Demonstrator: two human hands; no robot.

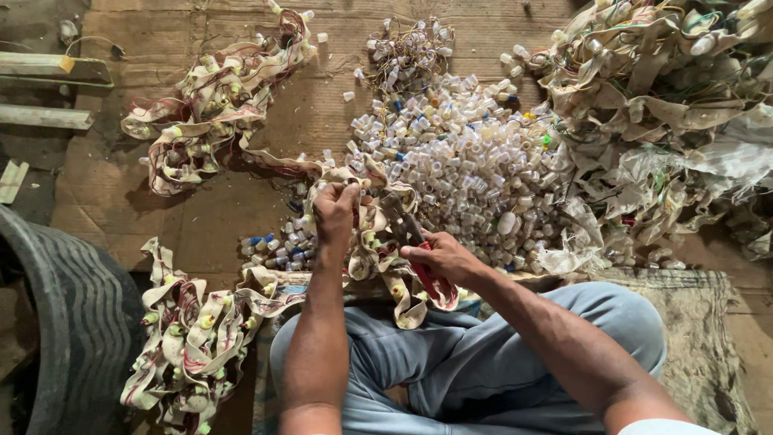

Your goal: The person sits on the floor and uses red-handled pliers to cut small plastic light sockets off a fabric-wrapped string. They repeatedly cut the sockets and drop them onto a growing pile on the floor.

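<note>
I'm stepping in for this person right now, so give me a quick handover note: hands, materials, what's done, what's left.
Left hand: grip shut on the cream fabric strip threaded with wires and small sockets.
Right hand: grip shut on the red-handled pliers, jaws at the strip.
Done, by the look of it: big pile of loose clear plastic caps ahead.
Left: tangled strip bundles at front left, far left and right.

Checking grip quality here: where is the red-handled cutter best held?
By the red handles, from the person's side, as the right hand does. The cutter points its metal jaws away toward the strip held by the left hand.
</note>
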